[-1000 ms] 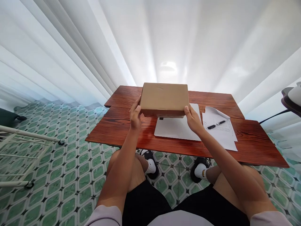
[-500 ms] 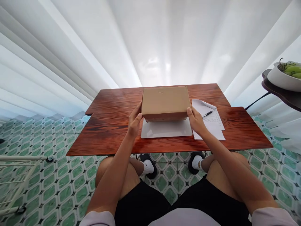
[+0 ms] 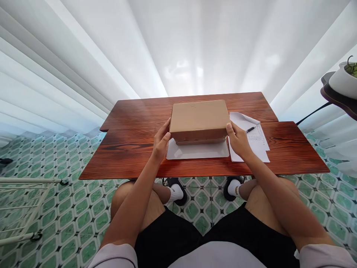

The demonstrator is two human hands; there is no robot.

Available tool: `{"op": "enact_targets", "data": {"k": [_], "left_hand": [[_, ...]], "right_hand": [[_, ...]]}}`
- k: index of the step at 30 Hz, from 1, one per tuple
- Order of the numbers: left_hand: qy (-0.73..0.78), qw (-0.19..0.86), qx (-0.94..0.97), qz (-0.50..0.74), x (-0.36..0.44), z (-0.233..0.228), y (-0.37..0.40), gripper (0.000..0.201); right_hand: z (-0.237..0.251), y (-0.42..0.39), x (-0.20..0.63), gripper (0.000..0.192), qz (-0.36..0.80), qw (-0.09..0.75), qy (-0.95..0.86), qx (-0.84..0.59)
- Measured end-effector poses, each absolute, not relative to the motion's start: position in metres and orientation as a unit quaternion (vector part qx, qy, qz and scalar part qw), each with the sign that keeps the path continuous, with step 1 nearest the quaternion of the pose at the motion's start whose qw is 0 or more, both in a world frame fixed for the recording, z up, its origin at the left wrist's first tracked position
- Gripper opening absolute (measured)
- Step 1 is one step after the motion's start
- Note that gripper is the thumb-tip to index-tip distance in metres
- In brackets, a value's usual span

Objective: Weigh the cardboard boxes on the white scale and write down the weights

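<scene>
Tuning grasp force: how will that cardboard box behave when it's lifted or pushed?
The cardboard box looks stiff: flat faces, crisp edges. Probably light, since the left hand and right hand hold it by fingertips only. Broad and low, it should slide on the white mat rather than tip.

Domestic room, likely a home. Low red-brown wood-grain table [image 3: 134, 156] stands on green-and-white patterned floor tiles [image 3: 69, 223]; white pleated curtains [image 3: 83, 67] hang behind the table; white bowl of green plants [image 3: 344, 80] sits right of the table.

White pleated curtains [image 3: 178, 44] hang backlit behind a red-brown wooden table [image 3: 134, 149]. Green patterned tiles [image 3: 69, 208] cover the floor below it.
</scene>
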State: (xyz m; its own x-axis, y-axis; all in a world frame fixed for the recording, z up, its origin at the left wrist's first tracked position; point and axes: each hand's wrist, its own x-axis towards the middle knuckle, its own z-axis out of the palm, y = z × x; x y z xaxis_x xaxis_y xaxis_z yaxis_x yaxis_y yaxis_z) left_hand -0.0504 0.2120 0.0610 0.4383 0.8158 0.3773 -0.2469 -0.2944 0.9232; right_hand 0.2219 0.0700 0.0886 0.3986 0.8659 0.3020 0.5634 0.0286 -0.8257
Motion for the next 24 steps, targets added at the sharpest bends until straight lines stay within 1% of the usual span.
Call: {"op": "enact_targets", "data": {"k": [7, 16, 19, 21, 24], "left_hand": [[0.206, 0.561, 0.646, 0.475, -0.051, 0.054, 0.212, 0.056], [0.207, 0.573, 0.640, 0.468, -0.053, 0.053, 0.211, 0.056], [0.232, 0.549, 0.649, 0.473, -0.054, 0.057, 0.210, 0.051], [0.255, 0.517, 0.652, 0.493, -0.056, 0.060, 0.208, 0.045], [0.284, 0.467, 0.644, 0.536, -0.060, 0.066, 0.204, 0.037]], "right_hand": [[0.087, 0.067, 0.223, 0.052, 0.100, 0.468, -0.534, -0.697], [0.084, 0.065, 0.226, 0.061, 0.029, 0.415, -0.552, -0.723], [0.082, 0.063, 0.228, 0.064, 0.016, 0.393, -0.556, -0.733], [0.081, 0.063, 0.229, 0.063, 0.010, 0.392, -0.552, -0.736], [0.079, 0.062, 0.230, 0.054, -0.032, 0.438, -0.526, -0.728]]}}
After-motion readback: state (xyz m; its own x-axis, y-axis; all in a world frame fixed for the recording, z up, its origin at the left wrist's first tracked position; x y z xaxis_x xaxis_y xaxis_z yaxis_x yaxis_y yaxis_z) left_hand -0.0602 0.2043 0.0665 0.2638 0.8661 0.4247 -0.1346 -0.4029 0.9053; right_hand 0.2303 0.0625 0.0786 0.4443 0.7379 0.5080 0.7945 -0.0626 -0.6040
